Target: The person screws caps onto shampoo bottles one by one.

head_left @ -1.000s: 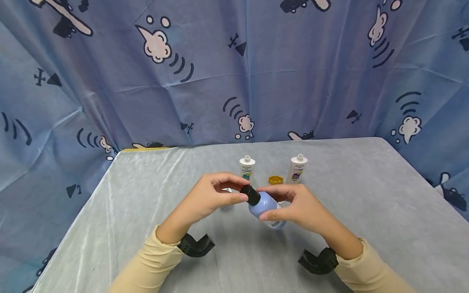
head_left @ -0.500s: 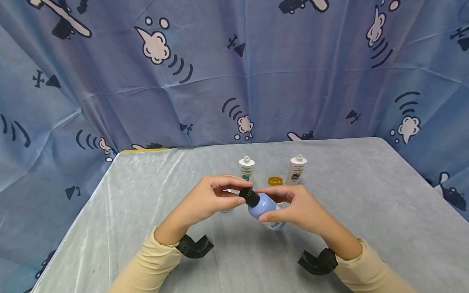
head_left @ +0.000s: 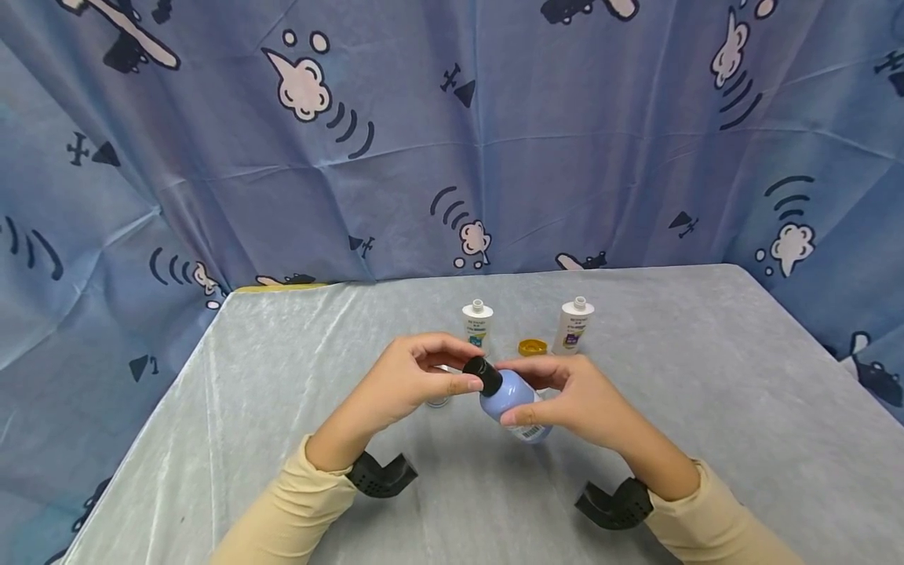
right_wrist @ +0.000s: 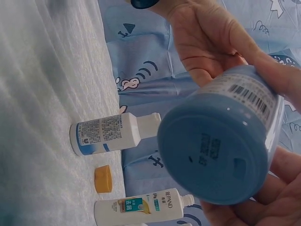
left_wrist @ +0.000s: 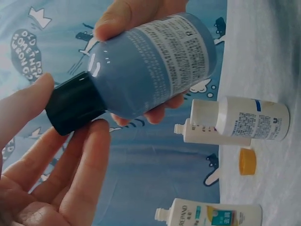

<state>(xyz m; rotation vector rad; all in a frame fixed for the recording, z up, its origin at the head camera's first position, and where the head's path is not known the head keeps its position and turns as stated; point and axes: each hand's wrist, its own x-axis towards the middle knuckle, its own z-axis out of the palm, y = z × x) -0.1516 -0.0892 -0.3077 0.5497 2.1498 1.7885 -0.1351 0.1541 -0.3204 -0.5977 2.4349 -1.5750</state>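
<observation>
A periwinkle-blue bottle (head_left: 503,399) with a black cap (head_left: 483,375) is held above the table, tilted with the cap up and to the left. My right hand (head_left: 582,400) grips the bottle's body, thumb on the near side. With thumb and fingertips, my left hand (head_left: 417,384) pinches the black cap. The cap sits on the bottle's neck in the left wrist view. The right wrist view shows the bottle's base and a barcode label (right_wrist: 249,99); the cap is hidden there.
Two capless white bottles (head_left: 477,323) (head_left: 574,326) stand behind the hands, with a yellow cap (head_left: 533,347) between them. A capped white bottle (left_wrist: 256,117) shows in both wrist views. A clear object (head_left: 439,401) is partly hidden behind my left hand. A patterned blue curtain (head_left: 424,141) hangs behind the table.
The fingers of my left hand shift slightly on the black cap. The bottle and my right hand stay almost where they were.
</observation>
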